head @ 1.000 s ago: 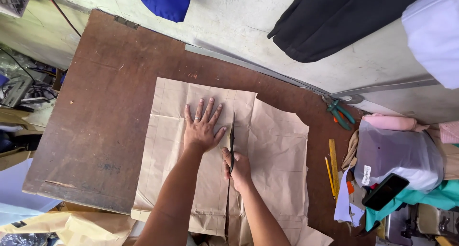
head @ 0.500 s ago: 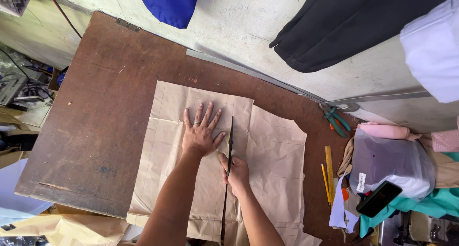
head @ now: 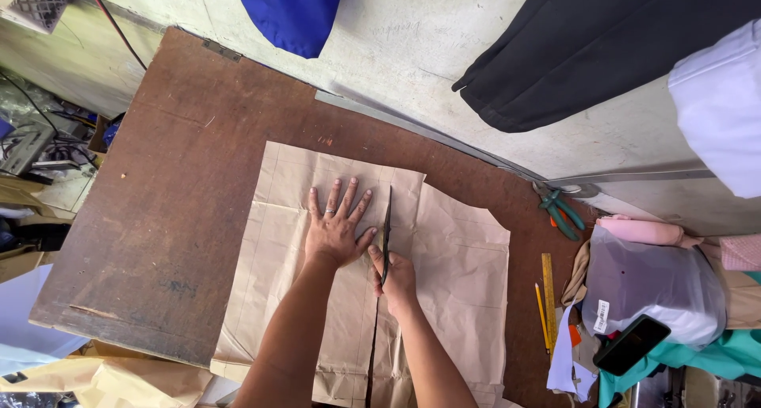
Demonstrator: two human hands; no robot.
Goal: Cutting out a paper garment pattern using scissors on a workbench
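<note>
A large sheet of brown paper lies flat on a dark brown wooden table. My left hand presses flat on the paper with fingers spread, just left of a cut line. My right hand grips black scissors, whose long blades point away from me into the paper. A slit runs down the paper from my right hand toward the near edge.
Green-handled scissors lie at the table's far right. A yellow ruler and pencil rest beside the paper. A clear plastic bag, a black phone and fabric rolls crowd the right. Blue, black and white garments hang on the wall.
The scissors and my right hand have advanced slightly further along the cut. My left hand stays pressed on the paper. The camera view has shifted a little.
</note>
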